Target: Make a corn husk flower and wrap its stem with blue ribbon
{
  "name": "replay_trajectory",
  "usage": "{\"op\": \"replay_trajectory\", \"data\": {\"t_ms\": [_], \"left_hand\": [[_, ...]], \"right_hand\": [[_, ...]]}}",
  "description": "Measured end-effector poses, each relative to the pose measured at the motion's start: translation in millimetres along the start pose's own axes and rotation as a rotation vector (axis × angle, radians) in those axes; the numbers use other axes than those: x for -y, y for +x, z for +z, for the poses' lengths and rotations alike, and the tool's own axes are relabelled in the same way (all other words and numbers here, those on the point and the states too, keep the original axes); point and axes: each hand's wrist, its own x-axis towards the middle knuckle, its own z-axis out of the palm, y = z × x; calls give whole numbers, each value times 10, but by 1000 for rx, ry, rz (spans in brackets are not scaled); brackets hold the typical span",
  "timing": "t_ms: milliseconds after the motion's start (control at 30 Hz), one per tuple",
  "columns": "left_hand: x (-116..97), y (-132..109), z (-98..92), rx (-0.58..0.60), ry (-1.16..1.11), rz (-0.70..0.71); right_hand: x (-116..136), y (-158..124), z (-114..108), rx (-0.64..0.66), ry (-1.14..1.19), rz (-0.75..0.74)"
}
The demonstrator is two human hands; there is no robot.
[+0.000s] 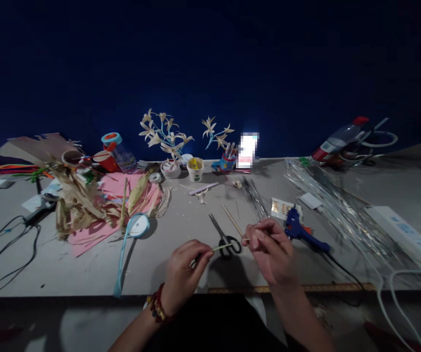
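Observation:
My left hand [184, 274] is closed in a pinch on one end of a thin pale stick [225, 246]. A bead bracelet sits on that wrist. My right hand [269, 249] is closed on the stick's other end, fingers curled tight. The stick runs level between the two hands, just above black-handled scissors [225, 239] lying on the grey table [181, 264]. A few loose wooden sticks [232, 220] lie beyond the scissors.
A blue glue gun [301, 232] lies right of my right hand, its cord trailing off. Dried husks on pink paper [96, 210], light-blue ribbon [129, 234], small cups, husk flowers [162, 129], silver wires [327, 200], a white power strip [404, 237], a ruler [305, 288] along the front edge.

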Motion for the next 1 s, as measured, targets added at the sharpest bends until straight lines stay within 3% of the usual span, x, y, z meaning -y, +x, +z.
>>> {"op": "replay_trajectory", "data": {"t_ms": [100, 167, 200, 267, 333, 367, 500, 633, 833, 1000], "left_hand": [[29, 15, -16, -13, 14, -27], [51, 30, -21, -16, 32, -47], [58, 39, -21, -12, 38, -54], [54, 59, -18, -6, 37, -51], [33, 76, -17, -8, 19, -37], [21, 82, -18, -11, 6, -35], [5, 75, -22, -26, -65, -52], [59, 27, 10, -124, -119, -52], [129, -6, 34, -186, -110, 28], [142, -2, 9, -142, -40, 229]], "right_hand": [[30, -28, -4, -85, -217, -90], [83, -94, 24, -115, -520, -310], [113, -132, 48, -56, -696, -444], [164, -188, 108, 204, -1025, -653], [182, -189, 165, 443, -1236, -721], [177, -170, 185, 487, -1292, -719], [101, -78, 199, 431, -1292, -647], [40, -99, 192, 431, -1146, -484], [-7, -177, 211, 361, -932, -29], [-121, -202, 218, 217, -424, 359]]}}
